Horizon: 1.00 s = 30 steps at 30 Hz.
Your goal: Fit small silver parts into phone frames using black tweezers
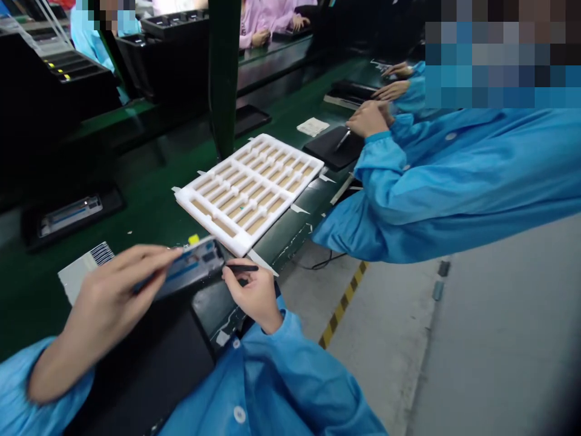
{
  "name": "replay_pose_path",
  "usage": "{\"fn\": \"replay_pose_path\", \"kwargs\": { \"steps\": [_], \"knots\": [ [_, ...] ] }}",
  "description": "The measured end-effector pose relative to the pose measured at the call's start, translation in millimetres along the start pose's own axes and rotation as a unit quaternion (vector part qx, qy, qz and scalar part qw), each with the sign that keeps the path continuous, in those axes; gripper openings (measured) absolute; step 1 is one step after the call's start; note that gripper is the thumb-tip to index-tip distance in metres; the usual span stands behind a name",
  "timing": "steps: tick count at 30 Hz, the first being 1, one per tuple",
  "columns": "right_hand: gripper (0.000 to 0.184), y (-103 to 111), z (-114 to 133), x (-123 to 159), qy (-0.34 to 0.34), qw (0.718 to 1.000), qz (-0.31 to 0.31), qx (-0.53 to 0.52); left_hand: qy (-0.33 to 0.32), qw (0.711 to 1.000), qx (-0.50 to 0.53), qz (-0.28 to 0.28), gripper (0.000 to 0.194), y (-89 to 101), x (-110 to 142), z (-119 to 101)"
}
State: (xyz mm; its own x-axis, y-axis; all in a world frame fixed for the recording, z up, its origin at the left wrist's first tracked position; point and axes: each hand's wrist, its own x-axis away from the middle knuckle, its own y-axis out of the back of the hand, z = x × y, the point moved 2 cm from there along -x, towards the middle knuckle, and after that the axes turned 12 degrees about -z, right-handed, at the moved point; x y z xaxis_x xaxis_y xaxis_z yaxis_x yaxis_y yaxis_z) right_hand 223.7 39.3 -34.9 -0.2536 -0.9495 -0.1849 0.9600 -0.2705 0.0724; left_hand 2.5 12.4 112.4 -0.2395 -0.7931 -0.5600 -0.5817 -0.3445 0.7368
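My left hand [113,293] is closed on the left part of a phone housing [193,266], a flat, silvery, partly clear piece with blue strips and a dark square at its right end. A yellow tab [193,240] sticks up at its far edge. The housing is tilted above a black mat [158,363]. My right hand [256,297] grips black tweezers [242,267] between thumb and fingers, close to the housing's right end. The tweezers' tips are too blurred to tell whether they touch it.
A white foam tray [247,243] with slots lies ahead on the green bench. To the left are a black tray [29,233] holding a similar housing and a barcode-labelled sheet [75,272]. A post [224,79] stands behind. At right, a co-worker's hands [370,119] work over a black mat.
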Motion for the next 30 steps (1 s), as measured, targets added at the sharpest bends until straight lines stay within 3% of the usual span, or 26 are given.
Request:
{"fn": "replay_pose_path", "kwargs": {
  "steps": [5,9,16,23,30],
  "knots": [
    [0.013,-2,6,-1,0.027,0.999,0.029,0.035,0.034,0.997,-0.001,0.062,0.041,16.4,88,21],
    [0.016,-2,2,0,0.018,0.998,0.045,0.036,0.046,0.996,-0.011,0.075,0.045,18.9,121,26],
    [0.016,-2,0,2,-0.001,0.999,0.012,0.031,0.041,0.995,-0.024,0.087,0.046,16.7,126,22],
    [0.02,-3,1,0,-0.032,0.998,0.031,0.036,0.04,0.997,-0.025,0.068,0.044,12.8,128,22],
    [0.015,1,15,-2,-0.041,0.998,0.035,-0.042,0.06,0.997,-0.005,0.049,0.042,14.9,117,18]
  ]
}}
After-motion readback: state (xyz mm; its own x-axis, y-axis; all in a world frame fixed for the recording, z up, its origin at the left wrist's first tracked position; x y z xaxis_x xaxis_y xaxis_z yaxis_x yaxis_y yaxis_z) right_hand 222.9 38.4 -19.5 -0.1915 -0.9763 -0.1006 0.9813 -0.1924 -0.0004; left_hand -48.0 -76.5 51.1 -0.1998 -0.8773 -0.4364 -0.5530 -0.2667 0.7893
